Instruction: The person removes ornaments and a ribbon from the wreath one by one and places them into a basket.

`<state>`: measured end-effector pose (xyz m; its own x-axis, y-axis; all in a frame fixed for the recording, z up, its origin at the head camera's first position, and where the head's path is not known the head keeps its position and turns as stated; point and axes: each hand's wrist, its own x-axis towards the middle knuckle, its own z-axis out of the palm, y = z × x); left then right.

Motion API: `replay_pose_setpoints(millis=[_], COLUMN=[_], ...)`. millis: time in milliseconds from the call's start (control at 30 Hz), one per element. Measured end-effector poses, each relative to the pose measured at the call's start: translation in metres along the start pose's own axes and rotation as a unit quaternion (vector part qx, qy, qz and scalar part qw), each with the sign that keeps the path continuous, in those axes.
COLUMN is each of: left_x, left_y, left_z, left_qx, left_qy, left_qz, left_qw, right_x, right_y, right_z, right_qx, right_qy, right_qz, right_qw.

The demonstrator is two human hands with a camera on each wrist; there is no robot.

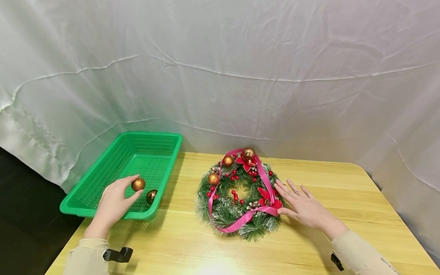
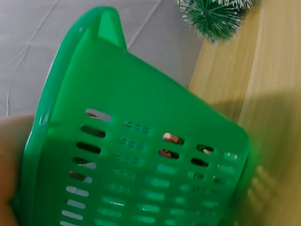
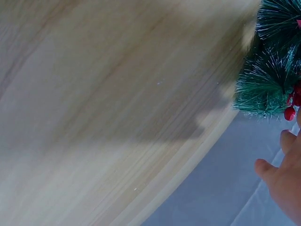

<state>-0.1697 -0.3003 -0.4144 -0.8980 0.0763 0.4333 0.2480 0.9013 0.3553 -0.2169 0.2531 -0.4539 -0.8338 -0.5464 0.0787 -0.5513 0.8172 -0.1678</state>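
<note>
Green plastic basket (image 1: 148, 164) on the left of a pale wooden table (image 1: 330, 244), with a person's left hand (image 1: 115, 198) reaching in over its near end. Thumb and fingertips pinch a glittery gold ball (image 1: 138, 184) above the basket floor. Just to the right of it, a shiny brown ball (image 1: 151, 196) sits inside, by the basket's right wall.

Near the middle of the table lies a wreath (image 1: 225, 215) of frosted green needles. Three gold or copper balls are on its upper and left parts: a shiny one (image 1: 248, 153) at the top, a smaller one (image 1: 227, 160) beside it, and a glittery one (image 1: 213, 178) lower left. Red flowers (image 1: 268, 200), red berries (image 1: 235, 195) and a looping pink ribbon (image 1: 237, 224) dress the rest.

The right hand (image 1: 306, 208) is spread, its fingertips at the wreath's right edge, holding nothing. Wrinkled pale cloth (image 1: 220, 99) hangs behind. In the left wrist view, the basket's slotted side hides the pinched ball.
</note>
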Motion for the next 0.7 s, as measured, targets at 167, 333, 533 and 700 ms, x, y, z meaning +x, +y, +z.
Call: replay_pose_setpoints(millis=[167, 333, 533, 700], left_x=[0.0, 0.0, 0.0, 0.003], left_y=[-0.006, -0.01, -0.01, -0.012], left_z=[-0.001, -0.002, -0.003, -0.003], left_qx=[0.008, 0.01, 0.005, 0.011], left_qy=[-0.037, -0.069, -0.09, -0.137], left_qz=[-0.005, -0.016, -0.034, -0.056], left_qw=[0.9993, 0.9974, 0.9953, 0.9889], right_x=[0.0, 0.0, 0.001, 0.0], right_y=[-0.001, -0.001, -0.002, -0.002], right_z=[-0.001, -0.002, -0.002, -0.002], right_qx=[-0.001, -0.008, -0.003, 0.0], right_qy=[-0.001, -0.003, -0.005, -0.003], right_qz=[-0.001, -0.001, 0.002, 0.003], right_qw=[1.0, 1.0, 1.0, 1.0])
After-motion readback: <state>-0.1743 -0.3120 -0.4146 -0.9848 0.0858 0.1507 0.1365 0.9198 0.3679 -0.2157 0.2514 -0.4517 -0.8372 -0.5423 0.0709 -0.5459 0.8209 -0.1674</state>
